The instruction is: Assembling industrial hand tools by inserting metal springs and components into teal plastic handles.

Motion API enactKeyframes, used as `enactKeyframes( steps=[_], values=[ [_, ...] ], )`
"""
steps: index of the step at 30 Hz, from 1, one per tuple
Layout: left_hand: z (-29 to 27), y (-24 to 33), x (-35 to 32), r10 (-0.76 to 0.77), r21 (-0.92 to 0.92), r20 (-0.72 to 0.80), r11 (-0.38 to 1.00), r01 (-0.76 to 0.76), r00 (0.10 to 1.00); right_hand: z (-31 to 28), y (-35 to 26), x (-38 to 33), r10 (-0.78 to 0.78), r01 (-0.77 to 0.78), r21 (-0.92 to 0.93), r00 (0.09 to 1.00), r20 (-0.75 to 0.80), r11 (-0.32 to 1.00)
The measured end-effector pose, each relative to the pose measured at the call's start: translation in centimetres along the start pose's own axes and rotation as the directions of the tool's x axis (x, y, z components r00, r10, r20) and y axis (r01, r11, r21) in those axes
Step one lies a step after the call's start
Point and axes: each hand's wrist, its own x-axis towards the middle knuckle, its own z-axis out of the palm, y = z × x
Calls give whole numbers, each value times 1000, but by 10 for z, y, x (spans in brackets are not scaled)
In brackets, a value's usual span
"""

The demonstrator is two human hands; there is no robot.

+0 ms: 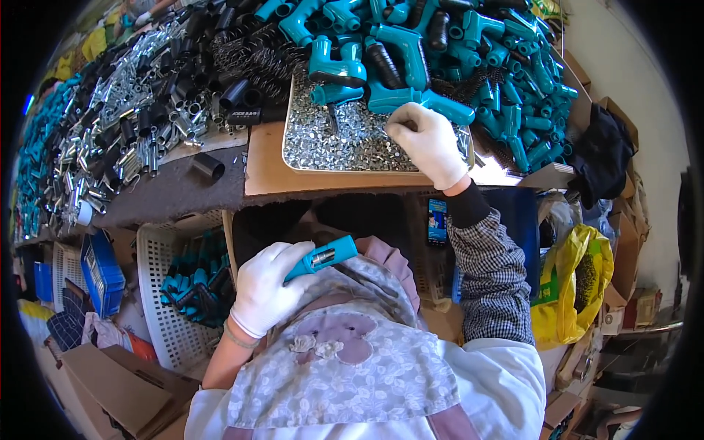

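My left hand (268, 290), in a white glove, is closed around a teal plastic tool housing (334, 254) above my lap. A slot in the housing's side lets metal parts show inside. My right hand (429, 143), gloved too, hovers over a shallow tray (352, 171) of small shiny metal pieces (337, 150). Its thumb and fingertips are pressed together in a pinch; whatever they hold, if anything, is too small to make out. Teal gun-shaped housings (407, 55) lie heaped at the tray's far side, some resting on the metal pieces.
Metal tubes (136, 95), black sleeves (238, 94) and dark springs (257, 55) are piled left of the tray. A loose black sleeve (208, 166) lies near the bench edge. Below are a white basket (158, 293) of teal parts, a phone (437, 221) and a yellow bag (579, 286).
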Motion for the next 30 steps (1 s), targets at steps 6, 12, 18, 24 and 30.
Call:
enactKeyframes(
  steps=[6,12,18,24,30],
  values=[
    [-2,2,1,-4,14,20,1000,4,1000,4,-19,-20,265,-372,639,928,260,674],
    [-6,0,0,115,99,14,988,-116,993,10,-59,-47,218,-480,450,827,518,753],
    [-12,6,1,139,245,56,958,-149,989,37,-73,-75,38,-215,249,824,566,944],
    [-6,6,0,161,269,51,948,-169,986,62,-75,-94,-205,160,131,834,513,978],
    [-4,-2,-4,155,279,11,948,-152,988,57,-70,-113,-411,508,-44,743,528,860]
  ],
)
